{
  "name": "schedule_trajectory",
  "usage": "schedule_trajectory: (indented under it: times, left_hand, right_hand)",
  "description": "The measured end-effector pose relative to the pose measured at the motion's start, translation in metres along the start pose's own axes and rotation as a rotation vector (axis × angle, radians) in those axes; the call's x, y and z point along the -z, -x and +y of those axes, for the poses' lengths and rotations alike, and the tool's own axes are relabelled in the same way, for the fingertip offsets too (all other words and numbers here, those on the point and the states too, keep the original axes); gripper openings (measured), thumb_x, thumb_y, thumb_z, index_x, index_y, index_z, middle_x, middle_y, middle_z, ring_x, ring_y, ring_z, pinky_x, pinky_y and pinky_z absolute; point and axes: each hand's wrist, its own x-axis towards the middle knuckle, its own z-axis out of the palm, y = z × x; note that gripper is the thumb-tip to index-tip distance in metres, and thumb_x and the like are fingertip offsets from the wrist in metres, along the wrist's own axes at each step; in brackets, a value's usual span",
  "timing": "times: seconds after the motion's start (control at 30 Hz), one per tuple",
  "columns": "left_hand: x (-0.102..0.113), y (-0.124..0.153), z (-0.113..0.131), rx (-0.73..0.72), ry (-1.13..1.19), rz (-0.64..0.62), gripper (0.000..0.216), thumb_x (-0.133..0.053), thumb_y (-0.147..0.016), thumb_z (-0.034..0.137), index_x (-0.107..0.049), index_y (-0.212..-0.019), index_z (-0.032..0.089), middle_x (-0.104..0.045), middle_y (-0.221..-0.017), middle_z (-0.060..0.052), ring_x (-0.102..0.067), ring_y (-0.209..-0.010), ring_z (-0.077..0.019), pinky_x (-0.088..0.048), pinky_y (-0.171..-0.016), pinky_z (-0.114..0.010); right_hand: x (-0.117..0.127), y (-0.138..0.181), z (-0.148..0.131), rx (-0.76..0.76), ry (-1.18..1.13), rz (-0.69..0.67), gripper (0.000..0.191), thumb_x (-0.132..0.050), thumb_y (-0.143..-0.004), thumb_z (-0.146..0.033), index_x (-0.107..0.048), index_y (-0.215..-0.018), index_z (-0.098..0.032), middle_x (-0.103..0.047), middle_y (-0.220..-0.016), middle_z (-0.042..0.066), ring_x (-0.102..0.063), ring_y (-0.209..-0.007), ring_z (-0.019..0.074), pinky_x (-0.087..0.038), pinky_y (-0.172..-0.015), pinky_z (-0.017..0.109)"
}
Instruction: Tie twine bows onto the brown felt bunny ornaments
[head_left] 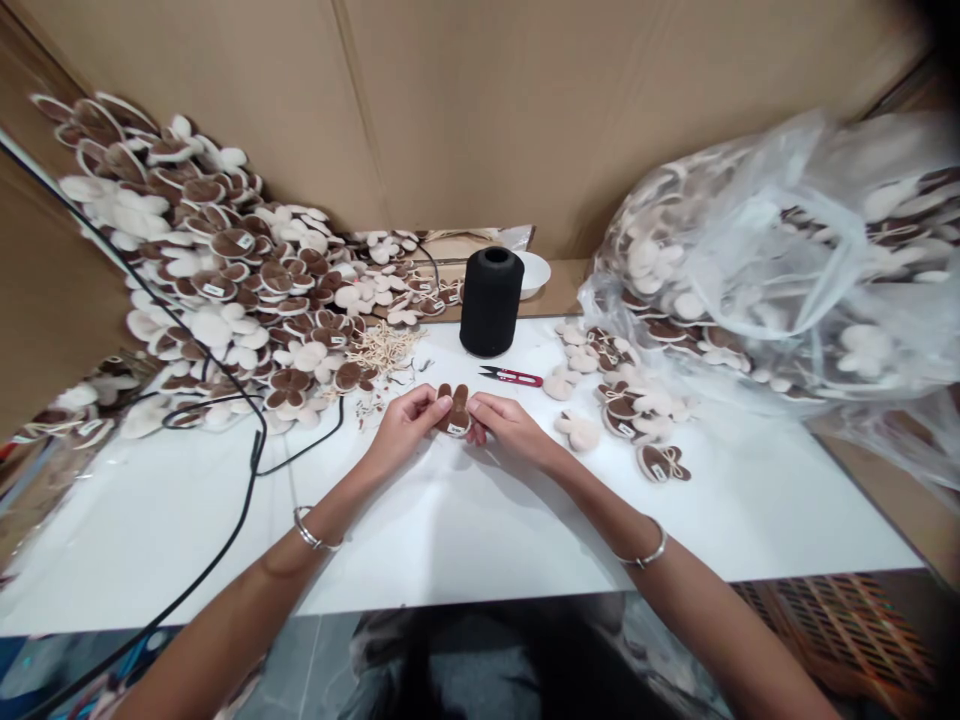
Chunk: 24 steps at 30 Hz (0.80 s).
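Note:
My left hand (405, 425) and my right hand (506, 428) meet over the white table (465, 530), both pinched on one small brown rabbit-shaped plush piece (454, 410) with a white label. The piece's two ears point away from me. A bangle sits on each wrist. Red thread snips (512, 376) lie just beyond my right hand, and a black thread cone (490, 301) stands upright behind them.
A big heap of brown and cream plush pieces (225, 270) fills the left side. A clear plastic bag (787, 260) of more pieces lies at the right, with loose pieces (630, 400) before it. A black cable (247, 470) crosses the left. Cardboard walls stand behind.

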Motion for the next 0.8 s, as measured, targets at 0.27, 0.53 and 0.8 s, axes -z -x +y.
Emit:
schedule_trajectory:
  times: [0.27, 0.53, 0.8]
  left_hand:
    - [-0.0019, 0.0012, 0.0009, 0.015, 0.009, -0.006, 0.041, -0.063, -0.083, 0.052, -0.052, -0.066, 0.017, -0.050, -0.061, 0.003, -0.047, -0.060, -0.0115, -0.037, -0.057, -0.024]
    - [0.0018, 0.0005, 0.0019, -0.004, -0.021, -0.006, 0.046, -0.049, -0.091, 0.054, -0.053, -0.064, 0.017, -0.048, -0.060, 0.001, -0.044, -0.058, -0.0123, -0.037, -0.058, -0.026]
    - [-0.0015, 0.0021, 0.0045, 0.026, 0.034, -0.029, 0.032, -0.066, -0.083, 0.047, -0.060, -0.086, 0.016, -0.060, -0.073, 0.000, -0.055, -0.066, -0.0120, -0.045, -0.064, -0.025]
  right_hand:
    - [-0.0010, 0.0001, 0.0000, -0.001, 0.021, -0.045, 0.038, -0.051, -0.092, -0.052, -0.053, -0.075, -0.018, -0.057, -0.067, -0.001, -0.053, -0.063, 0.0125, -0.040, -0.061, 0.025]
    - [-0.0004, -0.0023, 0.0017, 0.012, 0.061, 0.047, 0.042, -0.043, -0.094, -0.055, -0.053, -0.074, -0.019, -0.055, -0.063, -0.001, -0.053, -0.061, 0.0138, -0.041, -0.063, 0.027]
    - [-0.0002, -0.0008, 0.0000, -0.010, 0.034, 0.059, 0.043, -0.048, -0.091, -0.056, -0.054, -0.070, -0.019, -0.056, -0.062, -0.001, -0.050, -0.057, 0.0122, -0.038, -0.057, 0.026]
